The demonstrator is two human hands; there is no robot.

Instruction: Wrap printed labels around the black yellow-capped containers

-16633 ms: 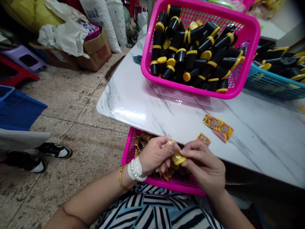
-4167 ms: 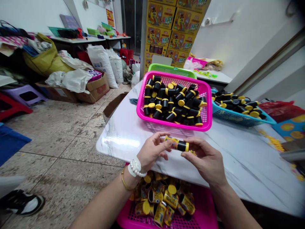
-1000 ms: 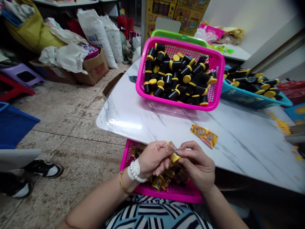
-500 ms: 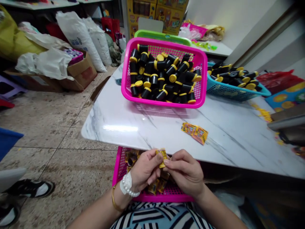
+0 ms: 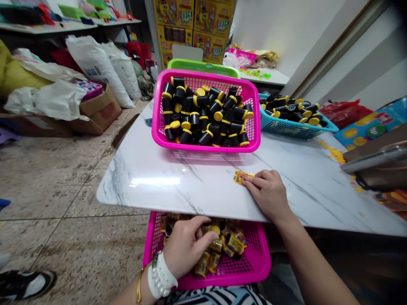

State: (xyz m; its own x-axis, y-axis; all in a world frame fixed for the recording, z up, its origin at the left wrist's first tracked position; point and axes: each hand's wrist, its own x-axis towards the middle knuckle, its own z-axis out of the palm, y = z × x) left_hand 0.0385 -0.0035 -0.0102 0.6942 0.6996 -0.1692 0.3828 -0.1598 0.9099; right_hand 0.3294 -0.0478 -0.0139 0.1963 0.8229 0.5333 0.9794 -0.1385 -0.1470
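Observation:
My right hand (image 5: 270, 192) is on the white marbled table, its thumb and fingertips closed on a small yellow printed wrapper sleeve (image 5: 239, 177). The fingers cover part of the sleeve. Over the lower pink basket (image 5: 251, 277) is my left hand (image 5: 189, 241), thumb and index finger apart, with nothing visible between them. Its curled fingers are partly hidden. Below and beside it, several small black canisters in yellow printed wrappers (image 5: 234, 243) lie in that basket, which stands under the table's front edge.
A pink basket (image 5: 206, 148) full of black canisters with yellow lids stands on the table (image 5: 190, 190). Behind it is a green basket (image 5: 203, 65). A blue basket (image 5: 289, 127) holds more canisters. Yellow pieces (image 5: 332, 151) lie at right; sacks (image 5: 98, 70) and boxes (image 5: 98, 110) stand left.
My hands have separated from the yellow wrapper piece they held together. The right hand moved up and right onto the sleeves on the table; the left lowered over the lower basket. The view shifted slightly.

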